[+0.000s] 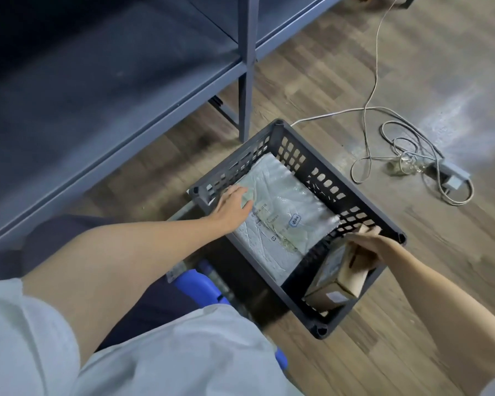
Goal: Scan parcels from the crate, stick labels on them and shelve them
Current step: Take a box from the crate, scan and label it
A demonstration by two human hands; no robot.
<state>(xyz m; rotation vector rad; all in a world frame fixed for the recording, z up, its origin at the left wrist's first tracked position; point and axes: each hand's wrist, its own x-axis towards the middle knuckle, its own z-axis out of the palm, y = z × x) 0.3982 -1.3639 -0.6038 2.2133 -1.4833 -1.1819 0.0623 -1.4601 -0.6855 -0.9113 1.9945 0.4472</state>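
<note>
- A grey mailer [280, 221] is lying flat in the crate [355, 192], filling its left part.
- A box [336, 277] is leaning in the crate's right near corner.
- The left hand [232, 207] is resting on the mailer's edge, grip apart.
- The right hand [367, 244] is gripping the box top, grip clamped.
- The crate is sitting on the floor [412, 67], beside the shelf [97, 90] and near a cable [372, 90].

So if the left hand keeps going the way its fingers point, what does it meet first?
Probably the crate's far perforated wall. The left hand lies on the grey mailer, fingers pointing along it towards that wall; depth is hard to judge.
</note>
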